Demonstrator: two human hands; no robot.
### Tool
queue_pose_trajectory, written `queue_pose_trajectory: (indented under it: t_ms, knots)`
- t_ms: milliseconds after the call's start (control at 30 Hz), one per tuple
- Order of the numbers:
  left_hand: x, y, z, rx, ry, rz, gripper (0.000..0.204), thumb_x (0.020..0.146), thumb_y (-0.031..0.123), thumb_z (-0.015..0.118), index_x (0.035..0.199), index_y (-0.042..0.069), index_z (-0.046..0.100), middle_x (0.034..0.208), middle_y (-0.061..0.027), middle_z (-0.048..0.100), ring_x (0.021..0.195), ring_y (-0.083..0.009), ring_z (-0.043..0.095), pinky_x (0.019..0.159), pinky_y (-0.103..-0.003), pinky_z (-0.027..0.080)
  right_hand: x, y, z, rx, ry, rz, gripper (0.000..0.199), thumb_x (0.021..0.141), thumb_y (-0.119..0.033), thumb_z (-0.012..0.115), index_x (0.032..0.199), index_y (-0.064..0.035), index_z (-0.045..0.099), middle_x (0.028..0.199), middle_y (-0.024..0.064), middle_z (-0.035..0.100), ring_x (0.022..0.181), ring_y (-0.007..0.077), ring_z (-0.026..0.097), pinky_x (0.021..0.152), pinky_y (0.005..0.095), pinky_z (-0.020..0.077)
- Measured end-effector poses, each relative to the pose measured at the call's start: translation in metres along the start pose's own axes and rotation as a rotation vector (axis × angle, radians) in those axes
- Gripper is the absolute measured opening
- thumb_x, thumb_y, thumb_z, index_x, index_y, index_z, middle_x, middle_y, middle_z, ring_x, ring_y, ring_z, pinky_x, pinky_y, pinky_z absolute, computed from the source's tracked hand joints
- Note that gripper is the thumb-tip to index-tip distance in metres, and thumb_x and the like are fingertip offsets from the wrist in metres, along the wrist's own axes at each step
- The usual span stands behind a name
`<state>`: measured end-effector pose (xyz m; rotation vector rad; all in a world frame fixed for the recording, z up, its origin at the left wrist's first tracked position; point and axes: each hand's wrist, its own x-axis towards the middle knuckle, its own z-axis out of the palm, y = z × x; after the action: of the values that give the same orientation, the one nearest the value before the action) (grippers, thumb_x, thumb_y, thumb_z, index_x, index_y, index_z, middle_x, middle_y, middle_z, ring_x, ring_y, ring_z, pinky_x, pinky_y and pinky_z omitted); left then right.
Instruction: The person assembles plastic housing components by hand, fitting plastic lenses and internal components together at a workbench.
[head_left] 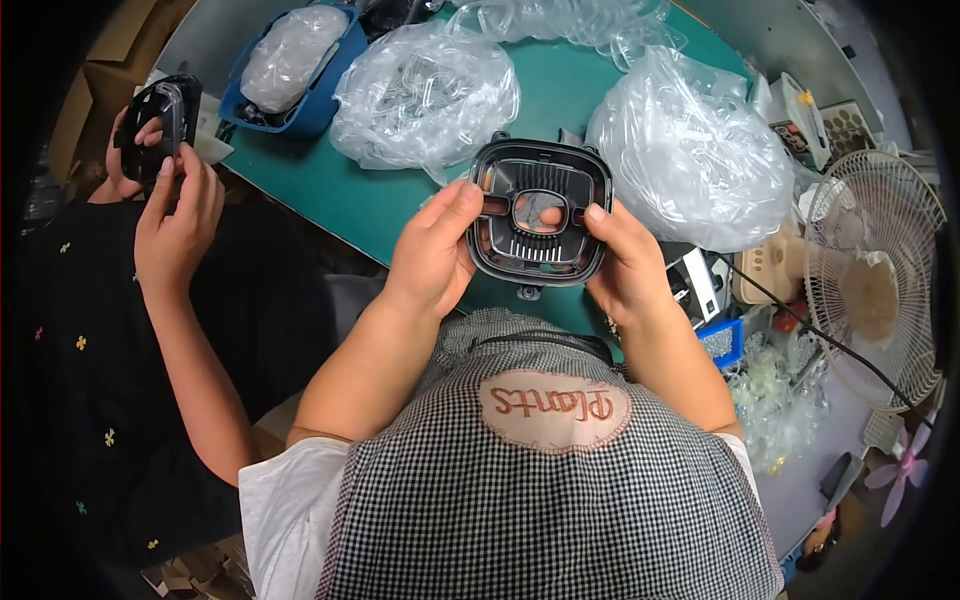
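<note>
The black plastic frame (530, 180) is at the dial's centre, held up by the green table (560, 90), the left hand (435, 245) closed around its 9 o'clock edge and the right hand (635, 260) around its 3 o'clock edge, thumbs on top. Handling it well probably means keeping pressure even on the rim, sparing the slim inner bars, and turning both wrists together. Bulging clear bags (690, 150) crowd 11 and 2 o'clock, a fan (870, 285) stands past 3, and a co-worker's hand (185, 220) at 9 likely limits elbow room.
</note>
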<state>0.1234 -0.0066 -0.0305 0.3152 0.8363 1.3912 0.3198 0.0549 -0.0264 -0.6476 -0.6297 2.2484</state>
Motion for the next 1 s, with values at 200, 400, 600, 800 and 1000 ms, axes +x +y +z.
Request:
queue_pose_trajectory:
  t_ms: [200, 400, 600, 800, 1000]
  knots:
    - [0.003, 0.0, 0.003, 0.009, 0.002, 0.006, 0.039, 0.102, 0.029, 0.043, 0.119, -0.005, 0.052, 0.113, -0.0181, 0.063, 0.096, -0.0242, 0.066, 0.085, -0.037, 0.056, 0.0, 0.003, -0.009, 0.116, -0.035, 0.043, 0.038, 0.098, -0.021, 0.054, 0.125, 0.0039, 0.048, 0.116, 0.0185, 0.062, 0.106, 0.0272, 0.064, 0.09, 0.0394, 0.0557]
    - [0.019, -0.012, 0.008, -0.087, -0.033, -0.054, 0.046, 0.103, 0.036, 0.038, 0.12, -0.005, 0.052, 0.109, -0.0153, 0.064, 0.099, -0.027, 0.064, 0.089, -0.042, 0.053, -0.005, -0.003, -0.005, 0.029, -0.024, -0.039, 0.037, 0.094, -0.02, 0.06, 0.123, 0.0016, 0.052, 0.115, 0.013, 0.064, 0.106, 0.0227, 0.063, 0.093, 0.0366, 0.0518]
    - [0.02, -0.03, 0.001, 0.055, 0.104, 0.023, 0.045, 0.103, 0.04, 0.035, 0.121, 0.003, 0.051, 0.096, -0.0093, 0.064, 0.096, -0.0236, 0.063, 0.088, -0.042, 0.052, -0.009, 0.001, -0.017, -0.161, -0.055, -0.116, 0.043, 0.09, -0.014, 0.067, 0.126, 0.0023, 0.051, 0.113, 0.0085, 0.065, 0.103, 0.0167, 0.062, 0.093, 0.0312, 0.049]
    - [0.032, -0.022, 0.005, 0.11, 0.163, 0.145, 0.044, 0.103, 0.041, 0.036, 0.123, 0.005, 0.051, 0.092, -0.007, 0.064, 0.085, -0.021, 0.064, 0.077, -0.04, 0.056, -0.038, -0.073, -0.049, -1.223, 0.386, -0.608, 0.027, 0.084, -0.012, 0.07, 0.109, -0.0027, 0.066, 0.098, 0.009, 0.069, 0.089, 0.018, 0.066, 0.081, 0.03, 0.0514]
    - [0.04, -0.02, 0.014, 0.14, 0.177, 0.185, 0.043, 0.104, 0.038, 0.037, 0.126, 0.004, 0.05, 0.093, -0.0074, 0.063, 0.084, -0.0171, 0.063, 0.074, -0.037, 0.057, -0.013, -0.152, -0.136, -1.905, 0.633, -0.219, 0.031, 0.08, -0.029, 0.072, 0.105, -0.0106, 0.069, 0.099, 0.0121, 0.067, 0.091, 0.031, 0.064, 0.079, 0.0417, 0.0517]
